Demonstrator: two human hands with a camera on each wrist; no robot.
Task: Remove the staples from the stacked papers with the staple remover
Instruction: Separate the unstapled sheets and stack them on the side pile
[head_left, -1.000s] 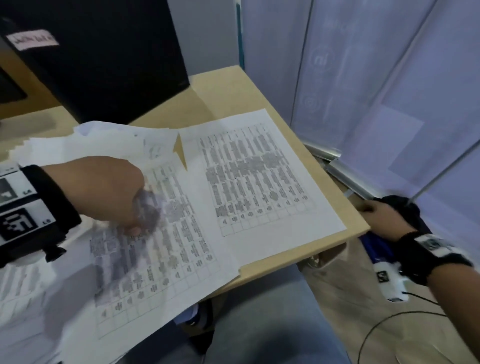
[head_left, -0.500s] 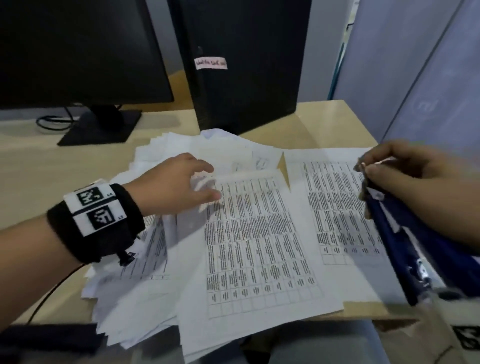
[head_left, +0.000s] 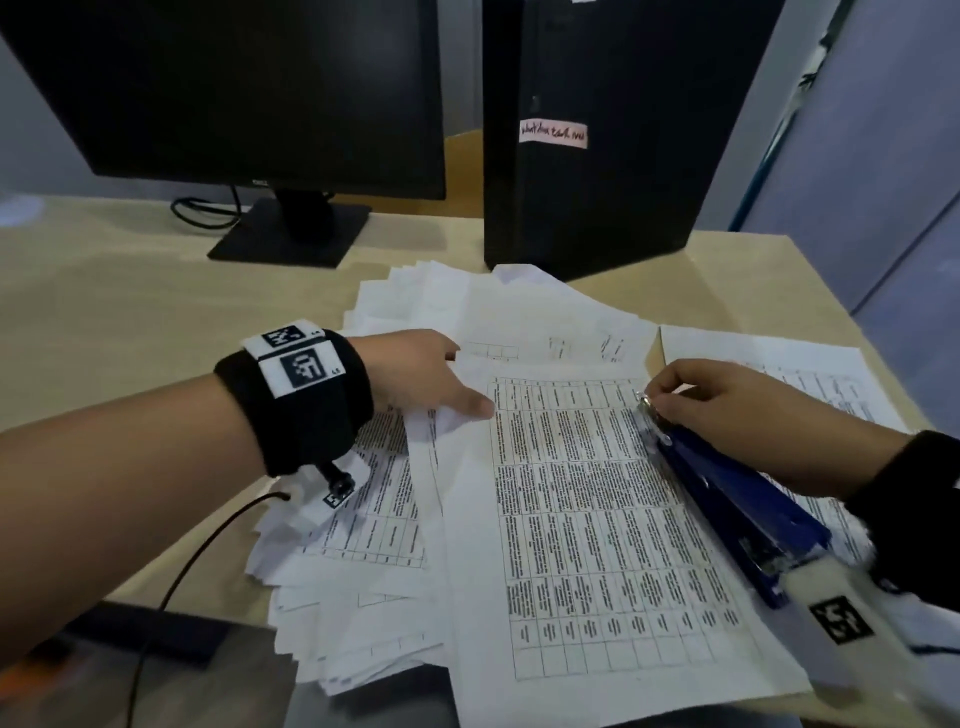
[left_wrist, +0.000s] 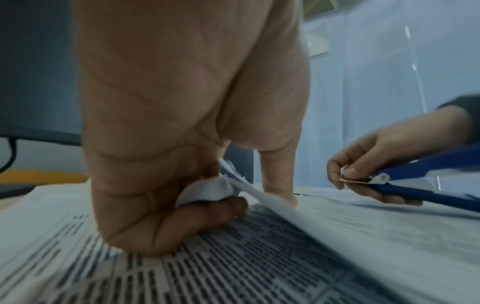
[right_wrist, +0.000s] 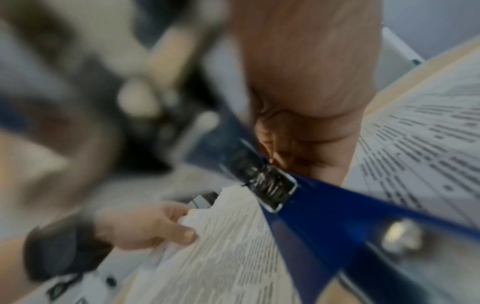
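papers (head_left: 597, 519) look thin and floppy; left hand (head_left: 415, 376) pinches a corner, right hand (head_left: 737, 410) grips blue staple remover (head_left: 737, 499).

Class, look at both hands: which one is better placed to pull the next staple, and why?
The right hand. It already holds the blue staple remover, its metal tip at the printed sheet's top right corner. The left hand grips the sheet's top left corner, steadying it.

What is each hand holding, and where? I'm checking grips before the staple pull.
The right hand grips the blue staple remover near its metal front tip. The left hand pinches the top left corner of the papers.
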